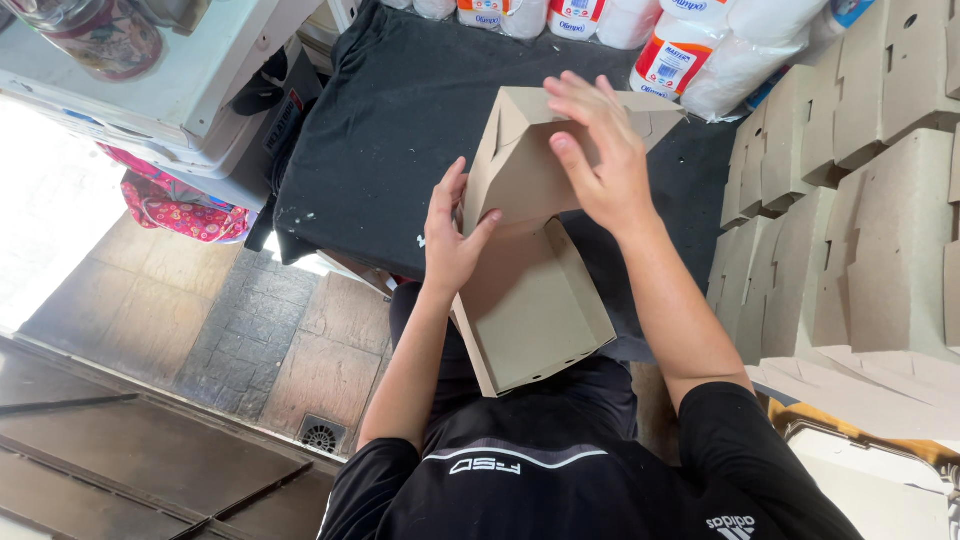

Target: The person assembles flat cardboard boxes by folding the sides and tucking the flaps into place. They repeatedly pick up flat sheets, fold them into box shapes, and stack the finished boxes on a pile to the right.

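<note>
A brown cardboard box (530, 300), partly folded, rests between my hands over a black cloth-covered table (380, 130). Its lower tray part points toward my body and its upper flaps stand up. My left hand (452, 235) grips the box's left side wall, thumb pressed on the inner face. My right hand (598, 150) lies over the raised upper flaps with fingers spread and bent, pressing them. My black shirt shows at the bottom of the view.
Rows of folded cardboard boxes (860, 200) stand stacked at the right. Wrapped paper rolls (700, 50) lie at the table's far edge. A white cabinet (170, 90) and a pink patterned bag (180, 215) are at the left, above a stone floor with a drain (322, 436).
</note>
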